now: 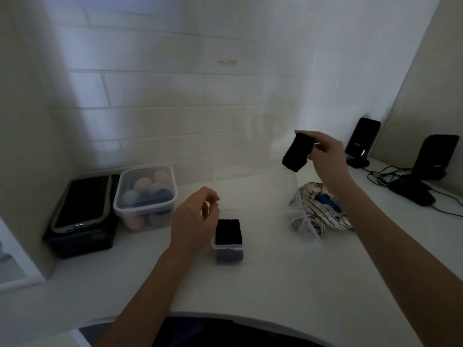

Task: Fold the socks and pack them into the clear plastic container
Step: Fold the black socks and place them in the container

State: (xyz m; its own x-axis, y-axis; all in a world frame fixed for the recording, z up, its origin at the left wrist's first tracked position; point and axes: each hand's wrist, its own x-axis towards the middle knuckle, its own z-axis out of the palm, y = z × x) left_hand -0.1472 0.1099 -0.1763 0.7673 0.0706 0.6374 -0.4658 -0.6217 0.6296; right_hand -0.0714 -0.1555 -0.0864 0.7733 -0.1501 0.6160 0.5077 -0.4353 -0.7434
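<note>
Right hand grip pinching folded black sock, left hand loosely curled, empty, no legible writing

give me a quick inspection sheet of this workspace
surface: white counter.
job's things: folded black sock held in the air; small clear container with dark socks inside.
clutter: lidded tub of coloured balls; patterned fabric; dark device on a black box.
grips: left hand loosely curled, holding nothing; right hand pinches the sock.
cables: black cables by two stands.
surroundings: white tiled wall.
</note>
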